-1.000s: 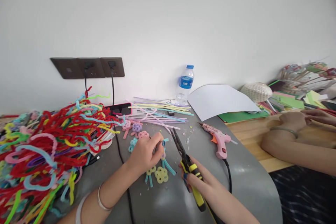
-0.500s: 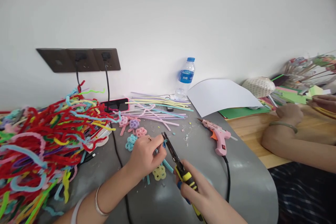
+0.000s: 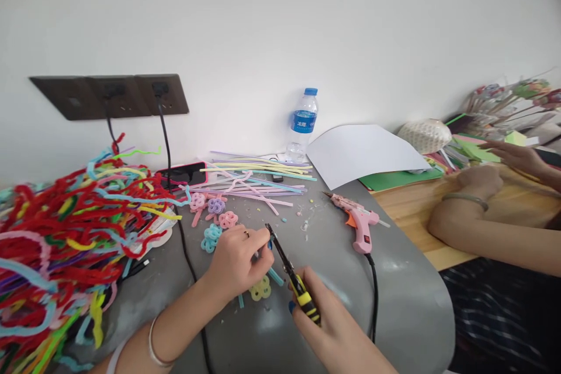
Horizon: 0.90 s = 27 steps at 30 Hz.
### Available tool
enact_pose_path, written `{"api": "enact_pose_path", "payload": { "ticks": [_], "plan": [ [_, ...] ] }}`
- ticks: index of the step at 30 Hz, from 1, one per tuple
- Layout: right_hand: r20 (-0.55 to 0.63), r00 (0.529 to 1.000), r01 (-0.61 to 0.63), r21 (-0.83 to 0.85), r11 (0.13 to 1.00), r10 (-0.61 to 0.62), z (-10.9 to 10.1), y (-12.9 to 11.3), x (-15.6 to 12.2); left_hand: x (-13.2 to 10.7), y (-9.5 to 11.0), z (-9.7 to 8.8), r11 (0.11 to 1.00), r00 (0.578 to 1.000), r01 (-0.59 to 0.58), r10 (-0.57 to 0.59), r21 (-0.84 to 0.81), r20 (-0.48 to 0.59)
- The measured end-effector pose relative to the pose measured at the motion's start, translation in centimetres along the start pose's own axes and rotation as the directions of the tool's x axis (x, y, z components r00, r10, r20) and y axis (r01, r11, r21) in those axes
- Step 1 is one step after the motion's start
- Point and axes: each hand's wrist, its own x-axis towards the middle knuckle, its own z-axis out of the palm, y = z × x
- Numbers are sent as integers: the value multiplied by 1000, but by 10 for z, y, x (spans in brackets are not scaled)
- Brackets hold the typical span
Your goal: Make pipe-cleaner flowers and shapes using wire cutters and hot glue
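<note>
My right hand (image 3: pixel 318 312) is wrapped round the yellow-and-black handles of a pair of pliers (image 3: pixel 287 269), whose dark jaws point up and away. The jaw tips meet the fingertips of my left hand (image 3: pixel 241 257), which is closed in a pinch. Whatever it pinches is mostly hidden; a bit of blue shows by the fingertips. A yellow looped flower (image 3: pixel 261 288) and a light-blue strip (image 3: pixel 275 276) lie just below the left hand. Beyond it are a blue looped flower (image 3: pixel 211 238), a coral one (image 3: pixel 228 220), a purple one (image 3: pixel 216 205) and a pink one (image 3: pixel 197 201).
Fuzzy pipe cleaners (image 3: pixel 87 222) are heaped at left, a black cable (image 3: pixel 188 254) beside them. Pastel strips (image 3: pixel 263 170), a phone (image 3: pixel 184 174) and a bottle (image 3: pixel 303 123) line the wall. A pink glue gun (image 3: pixel 362 225) lies right; another person's arm (image 3: pixel 495 234) rests on the wooden table.
The whole view has shifted slightly, moving things leftward in it. The pliers' jaws stay at my left fingertips. The other person's far hand has moved leftward and its fingers are extended.
</note>
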Motion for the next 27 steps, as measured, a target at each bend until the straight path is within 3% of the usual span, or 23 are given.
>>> {"api": "enact_pose_path", "payload": {
  "ticks": [6, 12, 18, 27],
  "plan": [
    [-28, 1000, 1, 25, 1000, 0, 5, 6, 4, -1, 1, 0, 999, 1000, -16, 15, 36, 27],
    [-46, 998, -39, 41, 998, 41, -10, 2, 6, -2, -1, 1, 997, 999, 21, -24, 74, 40],
    [-87, 988, -111, 199, 974, 130, -18, 0, -1, -1, -8, -2, 989, 995, 96, -98, 117, 19],
    [31, 997, -73, 60, 996, 71, -16, -8, -2, -5, -6, -2, 988, 986, 156, -155, -9, 68]
  ]
}}
